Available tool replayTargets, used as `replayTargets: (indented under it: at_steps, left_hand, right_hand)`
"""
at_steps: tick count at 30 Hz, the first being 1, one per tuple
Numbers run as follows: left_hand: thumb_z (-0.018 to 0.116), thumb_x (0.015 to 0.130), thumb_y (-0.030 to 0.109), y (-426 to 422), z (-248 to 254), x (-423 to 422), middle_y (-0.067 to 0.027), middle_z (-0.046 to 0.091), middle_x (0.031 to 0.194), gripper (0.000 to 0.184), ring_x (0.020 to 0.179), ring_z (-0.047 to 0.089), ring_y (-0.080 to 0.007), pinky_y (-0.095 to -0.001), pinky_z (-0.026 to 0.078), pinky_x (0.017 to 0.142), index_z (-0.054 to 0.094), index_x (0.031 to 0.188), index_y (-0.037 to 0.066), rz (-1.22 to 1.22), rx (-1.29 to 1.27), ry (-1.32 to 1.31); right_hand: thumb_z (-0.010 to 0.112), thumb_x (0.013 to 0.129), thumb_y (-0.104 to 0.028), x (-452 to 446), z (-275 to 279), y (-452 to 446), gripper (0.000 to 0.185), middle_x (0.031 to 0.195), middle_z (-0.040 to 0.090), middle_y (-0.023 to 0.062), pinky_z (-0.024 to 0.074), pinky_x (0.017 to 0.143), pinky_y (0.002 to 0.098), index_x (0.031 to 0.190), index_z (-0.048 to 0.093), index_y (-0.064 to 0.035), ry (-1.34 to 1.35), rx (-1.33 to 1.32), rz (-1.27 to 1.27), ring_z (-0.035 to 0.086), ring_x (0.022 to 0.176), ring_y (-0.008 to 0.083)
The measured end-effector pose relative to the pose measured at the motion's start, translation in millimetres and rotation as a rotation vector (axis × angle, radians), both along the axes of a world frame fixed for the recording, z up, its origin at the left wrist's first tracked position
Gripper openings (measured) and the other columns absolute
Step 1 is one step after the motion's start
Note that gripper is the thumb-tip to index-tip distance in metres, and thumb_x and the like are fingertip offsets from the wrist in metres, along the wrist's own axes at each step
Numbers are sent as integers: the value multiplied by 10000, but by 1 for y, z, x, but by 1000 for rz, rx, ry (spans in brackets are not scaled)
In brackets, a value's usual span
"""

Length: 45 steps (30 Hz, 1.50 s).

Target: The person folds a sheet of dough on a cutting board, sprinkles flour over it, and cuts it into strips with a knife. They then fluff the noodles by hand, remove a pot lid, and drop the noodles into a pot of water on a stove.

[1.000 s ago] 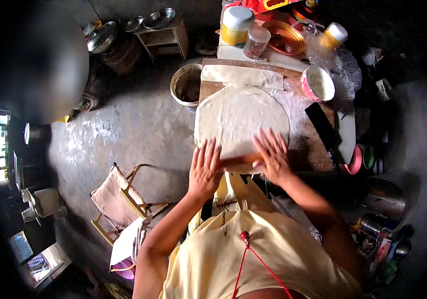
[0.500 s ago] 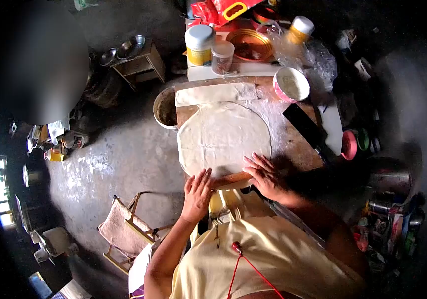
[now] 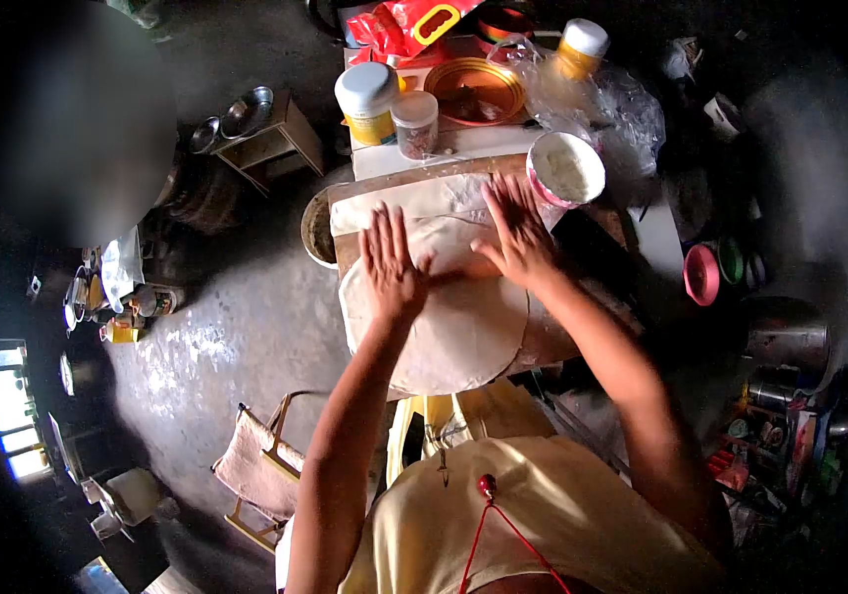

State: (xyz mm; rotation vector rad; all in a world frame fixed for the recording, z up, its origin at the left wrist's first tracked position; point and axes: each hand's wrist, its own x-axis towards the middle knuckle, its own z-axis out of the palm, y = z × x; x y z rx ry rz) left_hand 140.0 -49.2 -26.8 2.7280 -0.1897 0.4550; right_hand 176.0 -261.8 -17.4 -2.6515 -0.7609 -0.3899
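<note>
A broad, flat sheet of dough (image 3: 453, 342) lies on the wooden board (image 3: 567, 337), its near edge hanging about at the board's front. Across its far part runs a rolling pin (image 3: 461, 271), mostly covered by my hands. My left hand (image 3: 391, 267) rests over the pin's left end, fingers stretched forward and flat. Over the right end lies my right hand (image 3: 521, 236), open too, its fingers spread and reaching toward a folded strip of dough (image 3: 424, 201) at the back of the board. A dark, flat blade-like thing (image 3: 587, 246) is partly hidden behind my right forearm.
Beyond the board stand a white-lidded jar (image 3: 366, 91), a clear tub (image 3: 415, 126), an orange bowl (image 3: 473, 67) and a crumpled plastic bag (image 3: 627, 114). A bowl of white powder (image 3: 566, 168) sits at the back right. A bucket (image 3: 318, 230) and a folding chair (image 3: 257, 460) are at left.
Both hands and the rolling pin have moved away from my body, from the dough's near edge to its far part. The dough's near edge now lies closer to me. The view has shifted slightly.
</note>
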Motion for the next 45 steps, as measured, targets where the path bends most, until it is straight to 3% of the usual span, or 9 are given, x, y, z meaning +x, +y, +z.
replayTargets:
  at_steps: [6, 12, 14, 19, 21, 25, 30, 41, 45]
  left_hand:
    - [522, 847, 355, 4, 4, 56, -149, 149, 1470, 709, 1363, 124, -291, -441, 100, 1095, 191, 1407, 75, 174, 86, -70]
    - [497, 850, 270, -3, -13, -36, -182, 227, 1436, 553, 1335, 201, -312, -466, 88, 1094, 352, 1342, 63, -54, 115, 162]
    - [481, 849, 236, -9, 2, -73, -132, 294, 1416, 451, 1335, 211, -294, -468, 89, 1092, 439, 1255, 42, -163, 51, 259]
    - [445, 839, 123, -4, 3, -91, -121, 443, 1288, 318, 1276, 327, -293, -475, 184, 1068, 498, 1143, 50, -289, -8, 199]
    - [505, 822, 108, -10, 11, -81, -113, 492, 1186, 308, 1278, 321, -293, -467, 197, 1063, 516, 1120, 29, -309, -42, 194]
    - [559, 822, 154, -39, 41, -51, -115, 311, 1401, 354, 1325, 229, -295, -468, 184, 1067, 503, 1156, 53, -382, -84, 100]
    - [632, 710, 62, -32, 36, -54, -161, 372, 1333, 507, 1256, 326, -310, -450, 212, 1050, 471, 1190, 83, -129, -229, 88]
    - [544, 716, -26, 52, 5, -137, -120, 491, 1175, 459, 1113, 437, -307, -403, 293, 975, 470, 1160, 61, 346, -421, 122]
    - [534, 734, -67, 66, -30, -168, -122, 476, 1169, 456, 1094, 447, -269, -369, 316, 964, 445, 1171, 32, 440, -693, 34]
  right_hand:
    - [571, 812, -363, 69, 6, 16, 766, 1442, 207, 168, 174, 1087, 448, 1404, 168, -91, -29, 84, 179, 214, 1324, 336]
    - [554, 841, -305, -43, -15, -20, 746, 1456, 176, 170, 83, 1092, 479, 1420, 137, -85, 294, 383, 25, 122, 1350, 363]
    - [549, 843, -272, -97, 13, -32, 681, 1447, 215, 158, 150, 1084, 465, 1407, 212, -92, 286, 23, 37, 163, 1348, 340]
    - [607, 764, -77, -134, 2, -34, 356, 1119, 549, 94, 395, 905, 366, 1118, 582, -102, 27, 86, 19, 504, 1038, 252]
    - [611, 751, -55, -135, -4, -36, 350, 1072, 549, 96, 400, 876, 370, 1097, 584, -95, 39, 90, -58, 508, 995, 265]
    - [592, 696, 54, -126, -44, -65, 411, 1029, 499, 117, 397, 783, 398, 1084, 556, -76, -35, 267, -283, 436, 978, 313]
    - [606, 752, -51, -106, 1, -119, 396, 1041, 516, 100, 348, 826, 422, 1136, 527, -108, -39, 12, -553, 460, 961, 306]
    - [541, 836, -65, -19, 21, -108, 284, 1043, 527, 138, 400, 882, 345, 1119, 529, -43, -149, 480, -289, 514, 1000, 293]
    - [551, 833, -132, 58, 14, -97, 388, 1185, 506, 174, 375, 935, 368, 1203, 472, -44, 206, 355, -273, 488, 1093, 326]
